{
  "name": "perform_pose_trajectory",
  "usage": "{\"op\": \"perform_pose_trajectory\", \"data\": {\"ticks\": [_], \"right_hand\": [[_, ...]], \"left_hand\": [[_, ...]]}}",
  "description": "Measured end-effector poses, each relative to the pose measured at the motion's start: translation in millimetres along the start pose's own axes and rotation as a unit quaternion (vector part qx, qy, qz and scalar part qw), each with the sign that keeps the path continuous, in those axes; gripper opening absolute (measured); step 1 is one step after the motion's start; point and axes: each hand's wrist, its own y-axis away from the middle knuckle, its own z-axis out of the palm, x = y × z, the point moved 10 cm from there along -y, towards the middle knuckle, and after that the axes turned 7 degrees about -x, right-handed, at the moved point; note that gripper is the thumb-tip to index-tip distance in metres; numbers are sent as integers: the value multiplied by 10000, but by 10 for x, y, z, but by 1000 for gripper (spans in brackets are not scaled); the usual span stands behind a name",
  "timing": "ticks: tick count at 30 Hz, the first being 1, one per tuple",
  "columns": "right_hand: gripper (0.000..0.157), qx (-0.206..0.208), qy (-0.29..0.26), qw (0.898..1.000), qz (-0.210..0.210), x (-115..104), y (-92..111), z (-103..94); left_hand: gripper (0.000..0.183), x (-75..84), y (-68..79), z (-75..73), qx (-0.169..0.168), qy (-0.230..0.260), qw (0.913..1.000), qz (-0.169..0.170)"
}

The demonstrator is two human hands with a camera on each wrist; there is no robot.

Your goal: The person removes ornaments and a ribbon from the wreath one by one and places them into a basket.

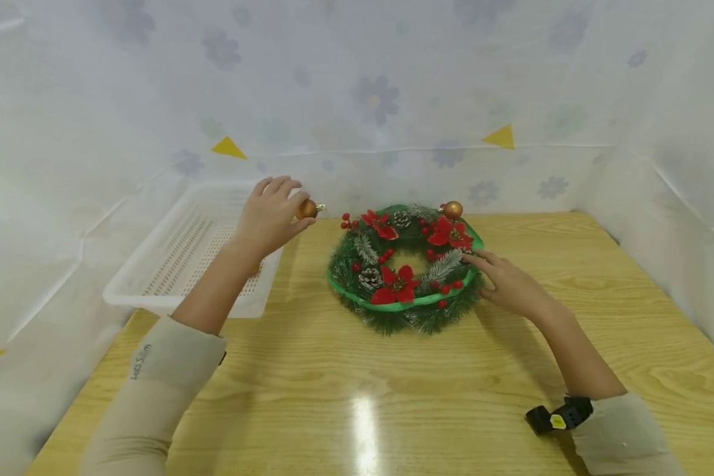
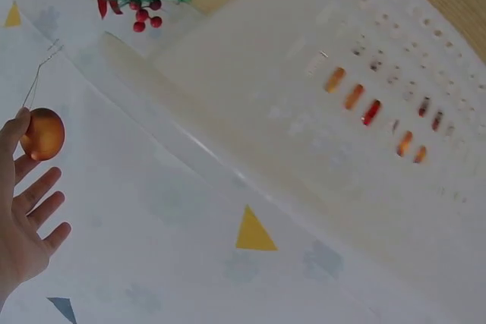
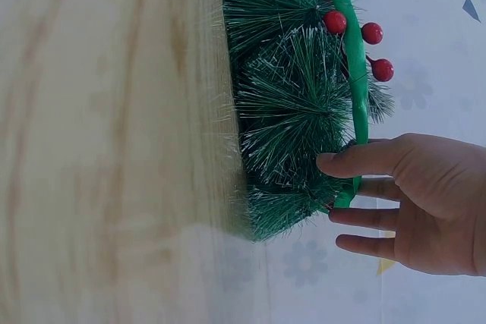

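My left hand (image 1: 269,217) pinches a gold Christmas ball ornament (image 1: 306,209) between thumb and finger, above the right side of the white basket. In the left wrist view a thin hanging loop rises from that ball (image 2: 43,135), and the other fingers are spread. A green Christmas wreath (image 1: 385,322) lies on the table, with red poinsettias, pinecones, red berries and a green band round it. My right hand (image 1: 514,287) holds the wreath's right edge; in the right wrist view the thumb lies on one side of the green band (image 3: 357,73) and fingers on the other.
The perforated white basket (image 1: 121,291) stands at the table's left. Orange and red things show through its slots in the left wrist view. Another gold ball (image 1: 453,210) sits on the wreath's far right edge. A pale flowered curtain (image 1: 333,79) hangs behind the wooden table (image 1: 309,383).
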Motion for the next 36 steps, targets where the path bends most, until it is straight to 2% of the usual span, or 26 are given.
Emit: {"op": "perform_pose_trajectory", "data": {"ticks": [7, 12, 16, 24, 32, 36], "right_hand": [[69, 8, -26, 10000, 23, 10, 3, -35], [69, -22, -31, 10000, 24, 14, -7, -27], [70, -19, -52, 10000, 7, 10, -7, -7], [70, 4, -89, 10000, -20, 3, -10, -6], [70, 14, -28, 10000, -40, -4, -1, -12], [71, 30, -20, 10000, -42, 5, -4, 0]], "left_hand": [[42, -407, 185, 142, -349, 106, 9987, -369], [41, -691, 352, 342, -656, 368, 9947, -695], [41, -845, 480, 514, -884, 420, 9912, -888], [44, -1055, 679, 879, -1498, 546, 9804, -1155], [45, -1097, 795, 1143, -1875, 256, 9768, -998], [46, -1114, 847, 1254, -2034, 258, 9735, -1013]]}}
